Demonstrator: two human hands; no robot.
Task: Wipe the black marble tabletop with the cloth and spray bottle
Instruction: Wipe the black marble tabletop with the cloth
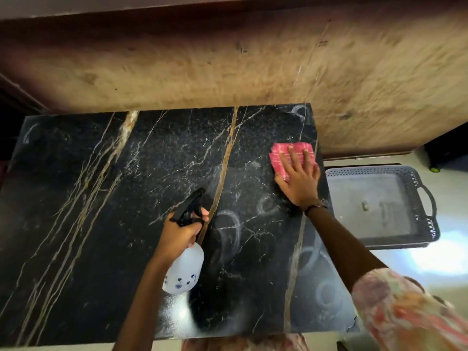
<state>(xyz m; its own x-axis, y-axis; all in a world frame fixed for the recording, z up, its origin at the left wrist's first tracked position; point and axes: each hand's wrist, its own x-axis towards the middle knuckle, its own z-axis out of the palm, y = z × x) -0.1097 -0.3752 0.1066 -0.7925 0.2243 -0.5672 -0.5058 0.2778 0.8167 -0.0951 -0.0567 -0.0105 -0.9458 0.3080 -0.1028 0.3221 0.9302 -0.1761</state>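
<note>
The black marble tabletop (106, 203) with gold and white veins fills the middle of the view. White ring-shaped smears mark its right half. My right hand (300, 179) lies flat with straight fingers on a folded pink cloth (281, 154), pressing it to the marble near the far right edge. My left hand (181, 234) grips the neck of a translucent white spray bottle (184, 269) with a black trigger head, held above the centre of the table, nozzle pointing away from me.
A brown wooden wall (228, 67) runs along the table's far edge. Right of the table, a grey plastic tray (430, 198) with handles sits on the pale floor. The table's near edge is just in front of my body.
</note>
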